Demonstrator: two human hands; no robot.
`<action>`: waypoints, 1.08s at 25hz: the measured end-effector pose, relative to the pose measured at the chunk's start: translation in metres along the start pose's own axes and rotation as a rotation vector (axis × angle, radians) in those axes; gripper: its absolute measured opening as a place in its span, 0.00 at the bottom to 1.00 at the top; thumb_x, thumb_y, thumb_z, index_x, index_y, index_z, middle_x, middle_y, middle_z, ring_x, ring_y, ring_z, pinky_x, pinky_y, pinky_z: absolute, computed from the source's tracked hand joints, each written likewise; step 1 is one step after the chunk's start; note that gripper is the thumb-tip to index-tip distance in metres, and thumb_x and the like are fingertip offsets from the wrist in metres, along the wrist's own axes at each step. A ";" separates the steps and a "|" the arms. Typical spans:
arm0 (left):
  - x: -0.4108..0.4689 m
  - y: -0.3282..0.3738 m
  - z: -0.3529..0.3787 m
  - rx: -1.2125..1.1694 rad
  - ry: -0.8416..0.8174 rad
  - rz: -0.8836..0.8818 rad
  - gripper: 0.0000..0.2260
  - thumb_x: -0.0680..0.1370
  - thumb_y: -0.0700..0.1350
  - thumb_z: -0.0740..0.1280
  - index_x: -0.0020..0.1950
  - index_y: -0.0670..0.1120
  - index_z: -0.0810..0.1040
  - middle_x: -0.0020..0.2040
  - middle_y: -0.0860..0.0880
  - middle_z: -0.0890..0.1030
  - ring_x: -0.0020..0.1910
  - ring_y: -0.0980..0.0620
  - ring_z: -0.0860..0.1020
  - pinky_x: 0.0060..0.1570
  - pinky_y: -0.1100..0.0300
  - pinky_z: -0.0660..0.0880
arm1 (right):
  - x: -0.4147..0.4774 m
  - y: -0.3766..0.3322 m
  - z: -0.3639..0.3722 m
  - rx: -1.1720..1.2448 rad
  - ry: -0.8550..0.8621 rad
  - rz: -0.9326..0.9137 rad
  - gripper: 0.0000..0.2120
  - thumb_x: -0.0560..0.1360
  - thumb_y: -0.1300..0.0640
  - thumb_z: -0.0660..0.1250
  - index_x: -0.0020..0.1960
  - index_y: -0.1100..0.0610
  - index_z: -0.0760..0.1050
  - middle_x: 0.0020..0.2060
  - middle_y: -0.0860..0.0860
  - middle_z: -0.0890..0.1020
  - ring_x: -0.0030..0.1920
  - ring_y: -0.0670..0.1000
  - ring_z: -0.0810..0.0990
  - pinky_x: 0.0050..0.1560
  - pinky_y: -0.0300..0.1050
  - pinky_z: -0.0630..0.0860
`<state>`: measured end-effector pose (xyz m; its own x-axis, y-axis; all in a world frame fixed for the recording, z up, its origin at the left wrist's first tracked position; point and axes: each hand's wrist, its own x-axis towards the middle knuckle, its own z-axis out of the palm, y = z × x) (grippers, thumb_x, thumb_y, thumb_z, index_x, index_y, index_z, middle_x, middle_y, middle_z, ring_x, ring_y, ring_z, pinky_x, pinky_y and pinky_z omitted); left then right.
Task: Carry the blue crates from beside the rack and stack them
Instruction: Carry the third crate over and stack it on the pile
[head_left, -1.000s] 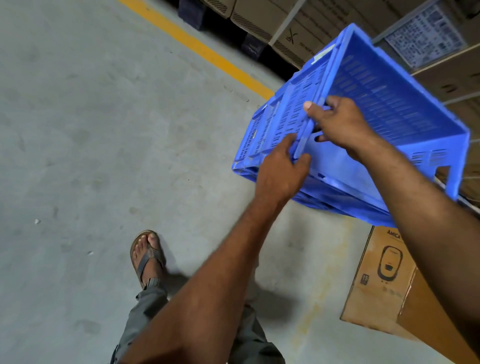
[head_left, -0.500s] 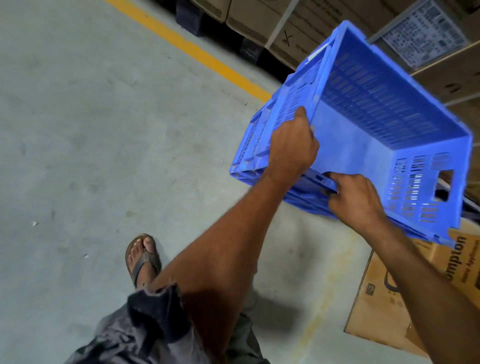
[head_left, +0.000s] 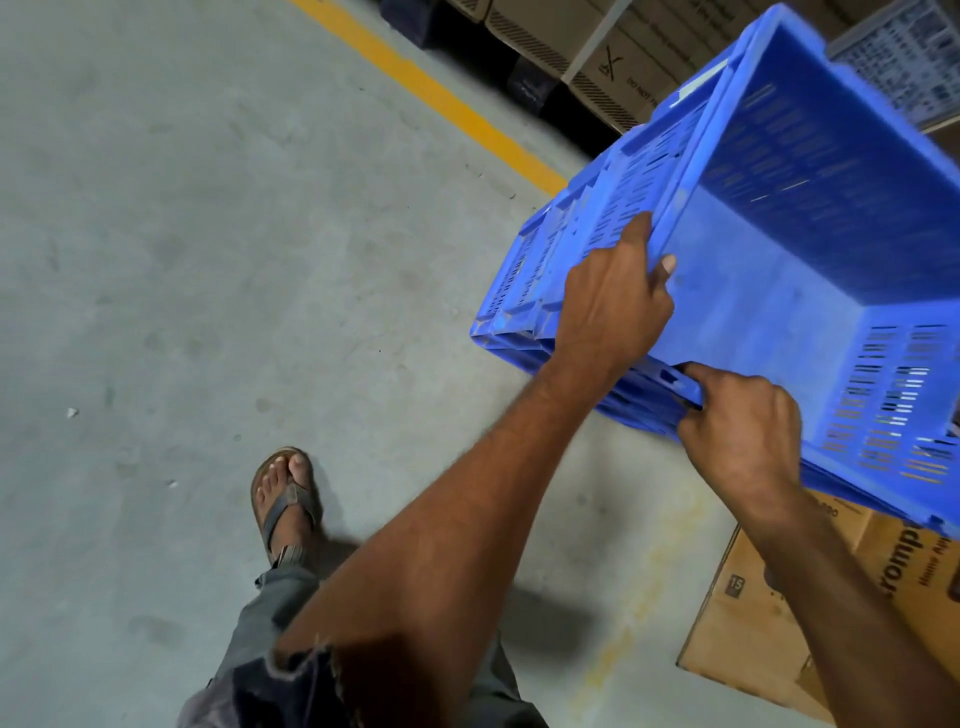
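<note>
Blue crate (head_left: 779, 270) slotted, empty, tilted; left hand (head_left: 615, 306) clasps rim, right hand (head_left: 737, 421) grips corner.

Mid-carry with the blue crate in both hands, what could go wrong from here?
1. The blue crate is tilted, with the left hand and right hand close together at one corner; it may swing or slip.
2. It hides the cardboard box on the floor beside the walking path, so a trip is possible.
3. The sandal leaves toes exposed if it drops.
</note>
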<state>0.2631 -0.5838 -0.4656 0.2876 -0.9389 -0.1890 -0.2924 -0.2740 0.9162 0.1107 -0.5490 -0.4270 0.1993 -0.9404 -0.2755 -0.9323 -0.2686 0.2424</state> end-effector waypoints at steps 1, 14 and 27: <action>-0.002 0.002 0.001 -0.001 0.005 0.010 0.19 0.82 0.46 0.64 0.72 0.43 0.70 0.46 0.41 0.83 0.50 0.36 0.79 0.42 0.50 0.65 | -0.003 0.001 -0.003 -0.020 -0.001 0.000 0.25 0.64 0.70 0.68 0.57 0.52 0.83 0.29 0.61 0.80 0.31 0.66 0.78 0.33 0.45 0.65; 0.018 -0.011 0.019 0.034 -0.056 -0.002 0.20 0.82 0.49 0.64 0.73 0.43 0.70 0.52 0.41 0.84 0.56 0.36 0.78 0.47 0.49 0.69 | 0.020 0.008 0.019 0.012 -0.037 0.029 0.19 0.71 0.65 0.68 0.58 0.49 0.82 0.37 0.62 0.83 0.41 0.66 0.81 0.39 0.49 0.74; 0.027 -0.013 0.030 0.049 -0.059 -0.029 0.18 0.82 0.48 0.64 0.71 0.43 0.71 0.48 0.42 0.83 0.51 0.38 0.79 0.41 0.51 0.66 | 0.031 0.020 0.025 0.015 -0.055 -0.022 0.18 0.72 0.65 0.68 0.58 0.49 0.82 0.36 0.59 0.83 0.40 0.64 0.80 0.37 0.45 0.66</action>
<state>0.2472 -0.6117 -0.4933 0.2430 -0.9407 -0.2368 -0.3298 -0.3097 0.8918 0.0908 -0.5787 -0.4543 0.2036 -0.9211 -0.3318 -0.9323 -0.2859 0.2215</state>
